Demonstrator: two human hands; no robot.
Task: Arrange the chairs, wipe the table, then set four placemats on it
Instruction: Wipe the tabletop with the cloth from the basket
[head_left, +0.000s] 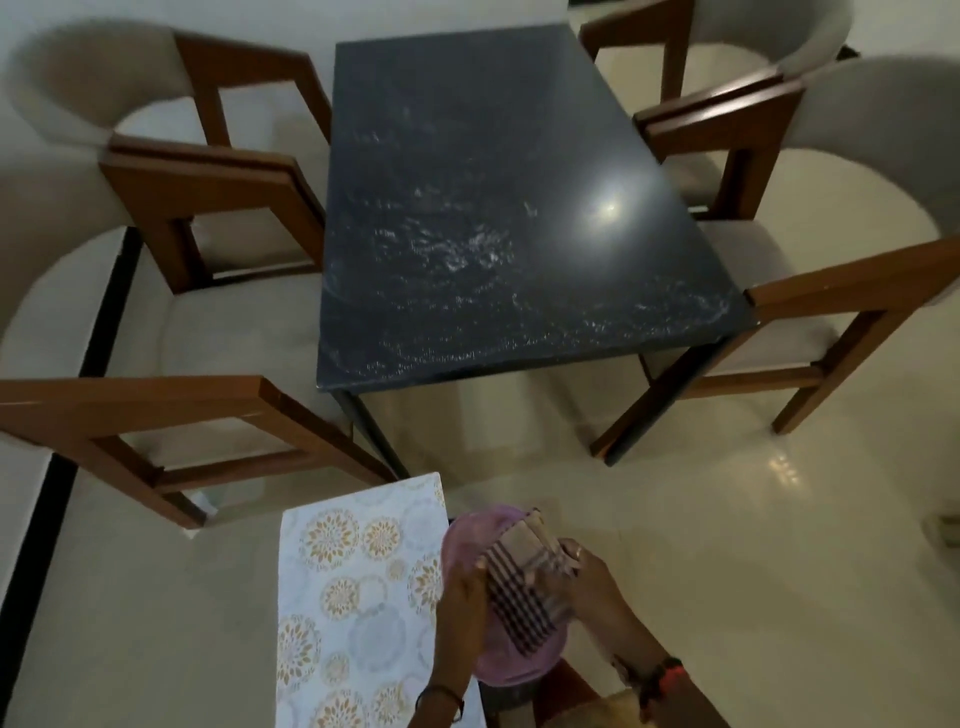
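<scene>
A dark stone-topped table stands ahead, its near half streaked with wet marks. Two cream chairs with wooden frames sit on its left and two on its right. Close to me, both hands hold a checked cloth over a pink bowl. My left hand grips the cloth's left side and my right hand grips its right side. Placemats, white with gold flower circles, lie in a pile to the left of the bowl.
Pale glossy floor tiles spread around the table. A black strip runs along the floor at the left. A wooden stool or chair part shows under the bowl.
</scene>
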